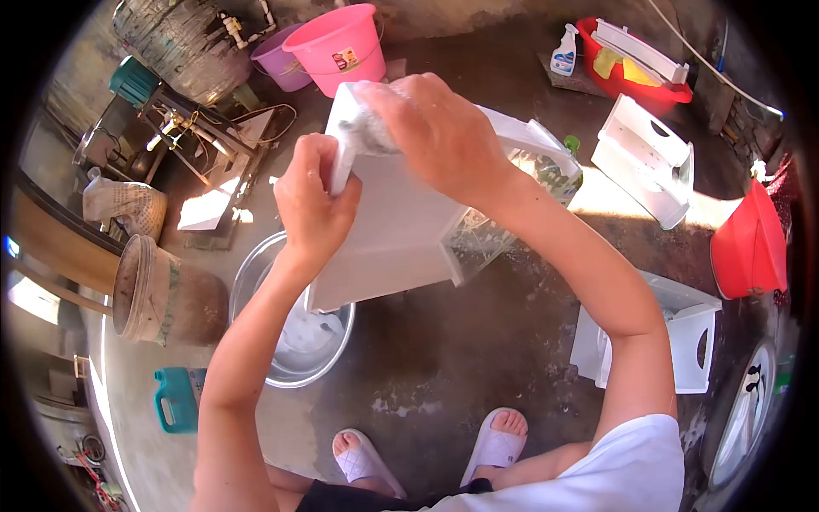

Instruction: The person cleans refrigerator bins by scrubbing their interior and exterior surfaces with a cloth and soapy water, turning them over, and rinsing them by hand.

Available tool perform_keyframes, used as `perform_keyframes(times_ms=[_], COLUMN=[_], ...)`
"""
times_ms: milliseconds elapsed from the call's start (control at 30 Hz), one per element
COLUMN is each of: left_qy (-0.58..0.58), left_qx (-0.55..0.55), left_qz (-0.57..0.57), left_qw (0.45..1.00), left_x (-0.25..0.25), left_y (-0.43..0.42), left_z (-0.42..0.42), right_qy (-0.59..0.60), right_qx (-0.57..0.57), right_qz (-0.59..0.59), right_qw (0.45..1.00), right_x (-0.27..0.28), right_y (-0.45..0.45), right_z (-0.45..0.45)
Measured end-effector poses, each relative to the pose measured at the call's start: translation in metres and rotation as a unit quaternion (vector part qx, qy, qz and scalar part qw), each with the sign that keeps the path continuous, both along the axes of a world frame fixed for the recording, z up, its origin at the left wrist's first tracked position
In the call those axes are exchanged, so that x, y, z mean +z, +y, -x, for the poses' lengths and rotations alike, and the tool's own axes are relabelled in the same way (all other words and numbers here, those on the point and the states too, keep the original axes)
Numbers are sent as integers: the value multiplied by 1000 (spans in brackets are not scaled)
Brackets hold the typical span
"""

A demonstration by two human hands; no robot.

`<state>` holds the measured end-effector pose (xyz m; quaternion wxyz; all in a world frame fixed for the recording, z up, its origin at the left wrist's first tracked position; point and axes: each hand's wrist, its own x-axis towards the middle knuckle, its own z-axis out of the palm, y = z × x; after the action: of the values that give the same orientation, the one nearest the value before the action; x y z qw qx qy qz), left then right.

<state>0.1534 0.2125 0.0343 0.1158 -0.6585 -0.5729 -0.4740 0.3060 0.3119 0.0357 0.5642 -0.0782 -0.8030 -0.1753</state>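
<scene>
Over the wet concrete floor, we hold a tilted white plastic drawer (392, 205) with see-through panelling, its near corner overlapping a round basin (296, 383) of sudsy water (309, 331); whether they touch, we cannot tell. Our left hand (316, 205) pinches the drawer's edge between thumb and curled fingers. Our right hand (444, 136), wet with foam, curls closed around a greyish scrubber (375, 135) against the rim's upper corner. Ahead of us, a pink bucket (358, 70) stands beside a purple bucket (281, 68), their insides hidden. To our right, a red tub (623, 92) holds a yellow cloth (636, 72) and a long white tray (640, 49), with a spray bottle (564, 55) just beside it. Two white bins (631, 154) lie apart on the floor.
</scene>
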Motion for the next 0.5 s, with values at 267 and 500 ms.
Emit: perform_keyframes(times_ms=[267,500], left_qy=[-107,-91], left_qx=[14,33], left_qz=[-1,102], left_qw=[994,990], left_x=[-19,16], left_y=[-17,-14], left_z=[31,-16], right_qy=[-106,118], right_qx=[-261,53], right_qz=[104,383], right_qw=[954,915], right_x=[-102,-38], right_y=[86,16], right_z=[-116,-40])
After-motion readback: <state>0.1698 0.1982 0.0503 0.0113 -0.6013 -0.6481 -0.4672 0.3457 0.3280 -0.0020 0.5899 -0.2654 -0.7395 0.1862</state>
